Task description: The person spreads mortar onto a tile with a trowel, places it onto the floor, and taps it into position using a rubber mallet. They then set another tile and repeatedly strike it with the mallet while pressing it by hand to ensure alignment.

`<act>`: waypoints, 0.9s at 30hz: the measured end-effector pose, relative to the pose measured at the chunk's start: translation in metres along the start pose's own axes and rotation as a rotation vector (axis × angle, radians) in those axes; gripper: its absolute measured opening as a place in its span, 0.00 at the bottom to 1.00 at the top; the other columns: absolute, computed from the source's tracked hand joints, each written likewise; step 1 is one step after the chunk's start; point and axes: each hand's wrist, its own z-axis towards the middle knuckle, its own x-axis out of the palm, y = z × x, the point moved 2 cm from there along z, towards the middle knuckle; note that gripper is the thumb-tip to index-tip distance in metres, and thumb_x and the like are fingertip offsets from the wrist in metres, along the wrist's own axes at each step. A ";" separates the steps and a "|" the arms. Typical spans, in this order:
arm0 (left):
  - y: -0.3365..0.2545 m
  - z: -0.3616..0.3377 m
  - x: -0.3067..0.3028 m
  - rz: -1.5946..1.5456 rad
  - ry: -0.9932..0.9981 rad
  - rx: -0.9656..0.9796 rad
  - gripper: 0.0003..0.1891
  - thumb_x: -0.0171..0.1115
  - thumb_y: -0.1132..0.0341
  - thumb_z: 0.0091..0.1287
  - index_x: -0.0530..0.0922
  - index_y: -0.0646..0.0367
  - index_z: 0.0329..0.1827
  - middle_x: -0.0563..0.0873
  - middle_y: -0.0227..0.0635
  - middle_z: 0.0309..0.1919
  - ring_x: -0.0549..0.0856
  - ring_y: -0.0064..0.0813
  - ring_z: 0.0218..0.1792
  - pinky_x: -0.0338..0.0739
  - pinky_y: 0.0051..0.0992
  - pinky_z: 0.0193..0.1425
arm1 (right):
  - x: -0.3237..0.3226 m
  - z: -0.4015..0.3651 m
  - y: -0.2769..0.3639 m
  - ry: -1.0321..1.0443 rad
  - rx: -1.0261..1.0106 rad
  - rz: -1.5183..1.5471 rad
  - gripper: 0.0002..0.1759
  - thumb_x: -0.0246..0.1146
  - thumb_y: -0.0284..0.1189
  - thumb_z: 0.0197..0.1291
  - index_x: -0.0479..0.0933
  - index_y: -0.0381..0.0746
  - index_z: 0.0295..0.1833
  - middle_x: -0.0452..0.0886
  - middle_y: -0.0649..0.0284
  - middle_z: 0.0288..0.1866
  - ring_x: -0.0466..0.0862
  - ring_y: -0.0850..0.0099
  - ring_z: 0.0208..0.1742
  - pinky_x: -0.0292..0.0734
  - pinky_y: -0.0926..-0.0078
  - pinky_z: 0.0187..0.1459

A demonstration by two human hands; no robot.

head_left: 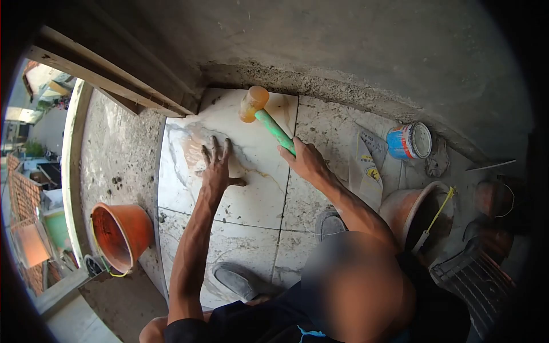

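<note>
My left hand [216, 166] lies on a white marble-patterned floor tile [257, 151], its dirty fingers spread. My right hand [306, 159] is wrapped round the green handle of a rubber mallet [273, 128]. The mallet's amber head overlaps the tile's far edge, close to the wall. Grey veins, a brown streak and specks of dirt mark the tile. A dark joint line parts it from the dusty tiles on the right and nearer to me.
An orange bucket [123, 235] lies tipped to the left, beside a drop to rooftops. At right are a paint can [409, 140], a plastic bag [368, 166], and a large bucket [409, 211] with a yellow cord. A rough cement wall [354, 51] and wooden frame [114, 74] bound the far side.
</note>
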 end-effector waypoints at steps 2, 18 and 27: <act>-0.001 0.002 0.001 -0.002 -0.004 -0.001 0.72 0.83 0.51 0.23 0.44 0.43 0.76 0.42 0.53 0.74 0.47 0.71 0.69 0.66 0.61 0.62 | -0.013 -0.012 0.007 -0.018 -0.002 0.027 0.23 0.55 0.46 0.64 0.70 0.33 0.36 0.77 0.47 0.19 0.80 0.48 0.22 0.74 0.55 0.24; -0.005 0.007 -0.007 0.040 0.010 -0.009 0.73 0.83 0.50 0.21 0.45 0.52 0.75 0.44 0.62 0.72 0.47 0.72 0.68 0.55 0.54 0.71 | -0.007 -0.008 -0.025 -0.102 0.037 -0.004 0.23 0.56 0.47 0.63 0.69 0.34 0.34 0.77 0.47 0.18 0.80 0.47 0.23 0.73 0.55 0.24; 0.003 0.006 0.008 0.014 -0.037 0.038 0.74 0.83 0.48 0.20 0.46 0.54 0.75 0.45 0.66 0.71 0.47 0.69 0.70 0.47 0.54 0.73 | 0.011 -0.003 -0.083 -0.147 0.074 -0.136 0.22 0.57 0.46 0.62 0.71 0.34 0.37 0.79 0.43 0.26 0.80 0.45 0.31 0.72 0.51 0.30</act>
